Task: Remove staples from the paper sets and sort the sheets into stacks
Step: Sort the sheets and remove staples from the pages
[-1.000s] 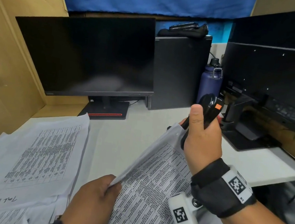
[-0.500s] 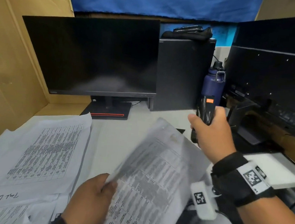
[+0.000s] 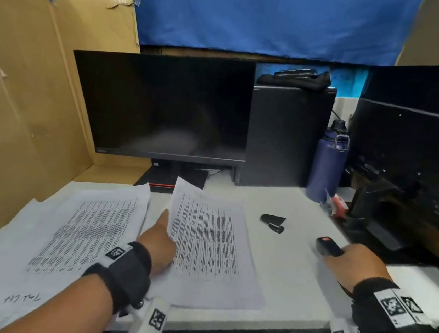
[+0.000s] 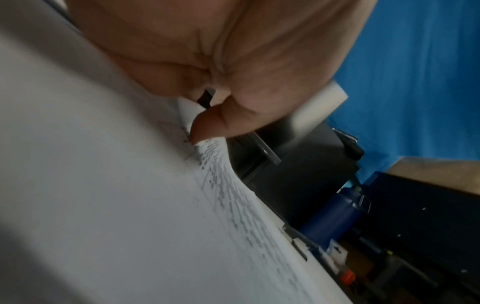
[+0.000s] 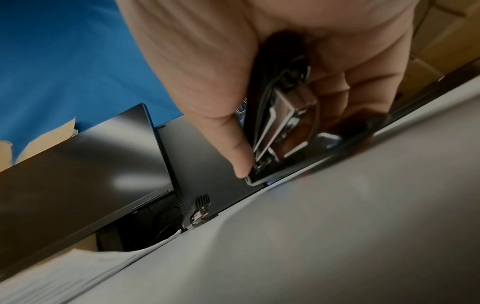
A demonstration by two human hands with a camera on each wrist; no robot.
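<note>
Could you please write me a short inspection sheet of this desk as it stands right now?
Surface: white desk, partly covered by paper.
Job's things: printed sheet flat at centre; paper stack at left; black stapler.
Clutter: small black tool; blue bottle; red-and-white item.
Grippers: left hand pinches the sheet's left edge; right hand grips the stapler, low over the desk.
Cables: thin cable under the monitor.
Surroundings: cardboard wall, blue cloth, black computer tower.
</note>
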